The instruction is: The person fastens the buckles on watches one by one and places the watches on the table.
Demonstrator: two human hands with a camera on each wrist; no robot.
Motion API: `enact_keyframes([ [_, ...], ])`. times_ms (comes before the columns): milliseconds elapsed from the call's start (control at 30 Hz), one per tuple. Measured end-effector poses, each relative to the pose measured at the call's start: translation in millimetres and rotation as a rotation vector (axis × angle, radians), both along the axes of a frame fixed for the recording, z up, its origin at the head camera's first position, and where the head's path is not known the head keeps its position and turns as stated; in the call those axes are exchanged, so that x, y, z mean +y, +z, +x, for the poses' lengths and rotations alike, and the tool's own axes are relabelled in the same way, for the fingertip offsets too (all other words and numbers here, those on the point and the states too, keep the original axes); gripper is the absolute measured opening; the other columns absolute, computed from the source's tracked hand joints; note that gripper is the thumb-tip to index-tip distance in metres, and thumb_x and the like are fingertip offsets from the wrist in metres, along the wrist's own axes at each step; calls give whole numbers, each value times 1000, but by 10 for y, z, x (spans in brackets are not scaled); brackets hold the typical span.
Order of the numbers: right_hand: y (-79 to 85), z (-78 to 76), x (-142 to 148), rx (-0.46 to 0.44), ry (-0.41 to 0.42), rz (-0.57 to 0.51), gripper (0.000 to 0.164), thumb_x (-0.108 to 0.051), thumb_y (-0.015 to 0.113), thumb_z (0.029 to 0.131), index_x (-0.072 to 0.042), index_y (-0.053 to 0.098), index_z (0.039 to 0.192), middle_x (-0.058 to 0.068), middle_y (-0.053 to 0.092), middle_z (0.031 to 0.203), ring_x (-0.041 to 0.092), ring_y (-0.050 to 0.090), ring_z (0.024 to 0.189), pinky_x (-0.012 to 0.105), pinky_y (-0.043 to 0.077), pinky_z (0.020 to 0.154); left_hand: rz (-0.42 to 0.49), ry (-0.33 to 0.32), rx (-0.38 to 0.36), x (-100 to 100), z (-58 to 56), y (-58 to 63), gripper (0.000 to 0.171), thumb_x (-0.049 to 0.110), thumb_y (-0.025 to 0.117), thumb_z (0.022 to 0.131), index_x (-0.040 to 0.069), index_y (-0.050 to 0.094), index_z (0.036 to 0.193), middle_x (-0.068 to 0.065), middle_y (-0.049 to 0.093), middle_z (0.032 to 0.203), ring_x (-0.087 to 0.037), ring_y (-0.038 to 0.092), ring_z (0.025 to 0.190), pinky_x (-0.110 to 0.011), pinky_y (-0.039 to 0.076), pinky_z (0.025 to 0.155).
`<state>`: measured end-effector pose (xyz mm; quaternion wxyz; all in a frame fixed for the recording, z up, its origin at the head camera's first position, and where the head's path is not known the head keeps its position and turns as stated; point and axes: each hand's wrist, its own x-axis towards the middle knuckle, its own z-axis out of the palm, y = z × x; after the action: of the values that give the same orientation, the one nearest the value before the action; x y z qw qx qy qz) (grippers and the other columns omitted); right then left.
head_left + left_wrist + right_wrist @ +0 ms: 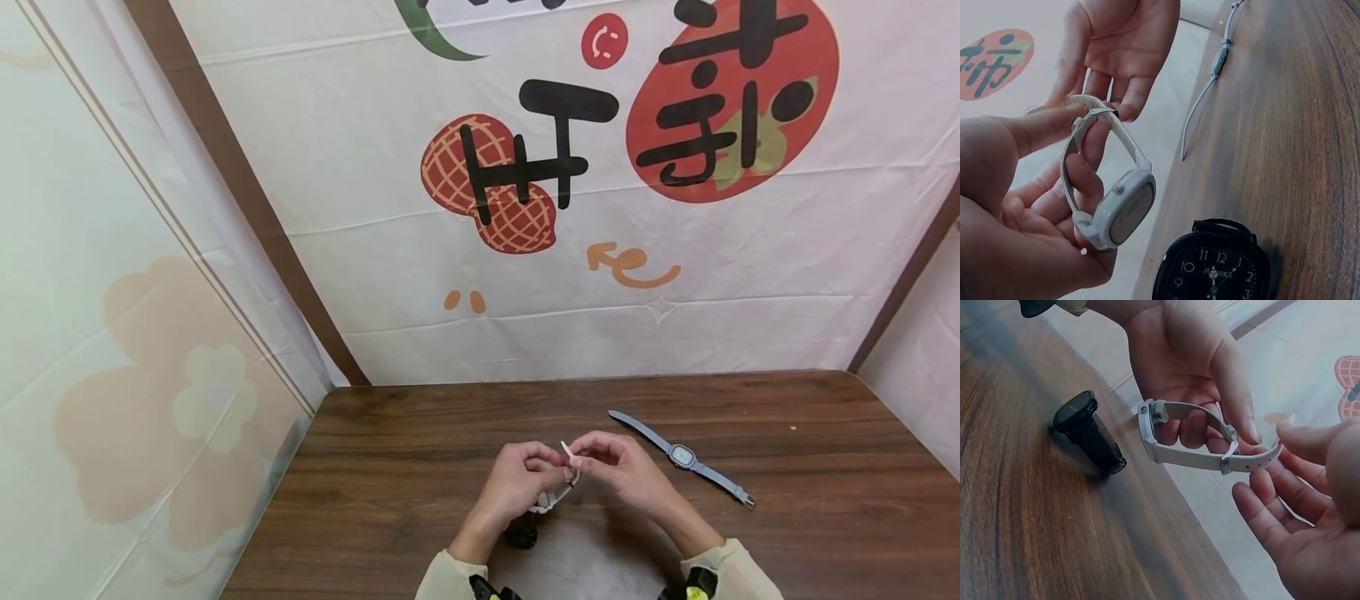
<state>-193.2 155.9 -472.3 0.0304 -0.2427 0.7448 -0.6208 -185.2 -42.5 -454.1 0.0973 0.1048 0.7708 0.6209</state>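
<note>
Both hands hold a white wristwatch (553, 497) above the table. Its strap forms a loop, one end passing through the metal buckle (1227, 459), as the right wrist view shows. My left hand (517, 479) grips the strap by the buckle, thumb on top and fingers inside the loop. Between thumb and fingers, my right hand (622, 471) pinches the strap's free tip. The watch case (1129, 209) hangs below the left fingers in the left wrist view. A black watch (1213, 269) with white numerals stands on the table under the left hand.
A light blue watch (682, 456) lies stretched out on the wooden table (375, 467), right of the right hand. A white printed cloth (360, 275) hangs behind the table's back edge, and another cloth (45, 333) hangs along the left side.
</note>
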Motion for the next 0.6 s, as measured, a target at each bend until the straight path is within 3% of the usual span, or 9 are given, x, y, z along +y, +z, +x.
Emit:
enact_keyframes([
  [167, 31, -8, -1, 0, -30, 62, 17, -18, 68, 95, -4, 70, 104, 12, 71, 98, 10, 65, 86, 25, 53, 75, 29, -52, -25, -28, -9, -26, 23, 0, 79, 78, 1, 72, 100, -13, 75, 86, -8, 66, 71, -30, 55, 66],
  [600, 44, -11, -7, -17, -35, 98, 18, -19, 70, 92, -4, 72, 103, 10, 73, 98, 8, 65, 86, 23, 52, 74, 47, -47, -35, -23, 7, -43, 23, 1, 76, 82, -1, 71, 104, -16, 75, 91, -7, 65, 73, -26, 53, 65],
])
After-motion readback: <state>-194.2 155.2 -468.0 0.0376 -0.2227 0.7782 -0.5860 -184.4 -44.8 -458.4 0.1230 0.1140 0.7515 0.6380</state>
